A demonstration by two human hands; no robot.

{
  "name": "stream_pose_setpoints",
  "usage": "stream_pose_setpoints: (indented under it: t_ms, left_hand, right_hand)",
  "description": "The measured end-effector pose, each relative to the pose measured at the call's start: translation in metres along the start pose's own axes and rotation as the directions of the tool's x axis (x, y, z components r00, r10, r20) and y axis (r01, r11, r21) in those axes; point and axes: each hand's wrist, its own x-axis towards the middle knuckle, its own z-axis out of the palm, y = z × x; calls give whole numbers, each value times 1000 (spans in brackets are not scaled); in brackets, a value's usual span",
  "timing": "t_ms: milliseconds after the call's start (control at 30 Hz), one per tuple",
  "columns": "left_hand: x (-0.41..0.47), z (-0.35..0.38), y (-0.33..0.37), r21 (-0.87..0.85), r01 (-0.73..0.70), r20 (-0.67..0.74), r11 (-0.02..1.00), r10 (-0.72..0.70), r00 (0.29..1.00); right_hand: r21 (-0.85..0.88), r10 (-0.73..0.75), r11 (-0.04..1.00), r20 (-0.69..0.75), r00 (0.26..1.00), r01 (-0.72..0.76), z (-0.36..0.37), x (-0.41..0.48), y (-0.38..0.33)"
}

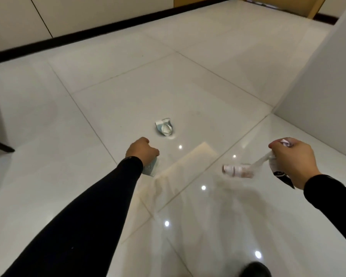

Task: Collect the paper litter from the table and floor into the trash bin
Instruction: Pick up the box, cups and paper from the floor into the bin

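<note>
A crumpled pale blue and white paper (165, 127) lies on the glossy white tile floor, just beyond my left hand. My left hand (141, 151) is closed around a bluish paper scrap (151, 169) that sticks out below the fist. My right hand (293, 160) grips a bundle of crumpled papers (283, 142), with a dark printed piece (284, 177) hanging under the palm. A blurred white and brown strip of paper (238, 170) trails from that hand to the left. No trash bin is in view.
A white wall or cabinet side (328, 82) rises on the right. A dark baseboard (108, 27) runs along the far wall. A dark furniture leg (0, 145) stands at the left edge. My shoe tip (255, 269) shows at the bottom.
</note>
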Motion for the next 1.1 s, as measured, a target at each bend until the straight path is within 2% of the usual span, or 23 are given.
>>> stream_pose_setpoints:
  t_ms: [133, 267, 333, 500, 700, 833, 933, 1033, 1100]
  left_hand:
    - [19, -12, 32, 70, 29, -7, 997, -28, 1000]
    - [36, -15, 57, 22, 160, -32, 987, -159, 987]
    - [48, -5, 63, 2, 214, 10, 977, -214, 977]
    - [100, 27, 70, -21, 251, 95, 968, -248, 964]
    - [168, 62, 69, -195, 282, 128, 939, -261, 957]
    - [196, 86, 65, -184, 269, 107, 945, -253, 962]
    - [203, 101, 60, -45, 231, 34, 972, -230, 973]
    - [201, 104, 58, 11, 161, -9, 987, -161, 987]
    - [192, 117, 85, 181, -67, 102, 981, 49, 994]
  right_hand:
    - [28, -11, 1000, 141, 990, 7, 16, 35, -41]
    - [-69, -48, 995, 279, 959, 69, 31, 70, -71]
    - [-51, -56, 996, 304, 951, 75, 39, 83, -76]
    - [31, -78, 997, 324, 943, 71, 76, 117, -64]
    - [100, -97, 993, 333, 938, 68, 113, 151, -57]
    - [84, -102, 993, 329, 939, 79, 129, 160, -53]
    - [77, -86, 995, 298, 951, 66, 127, 161, -44]
    - [58, -69, 997, 286, 956, 54, 112, 158, -38]
    - [40, -46, 998, 197, 979, 39, 81, 153, -31]
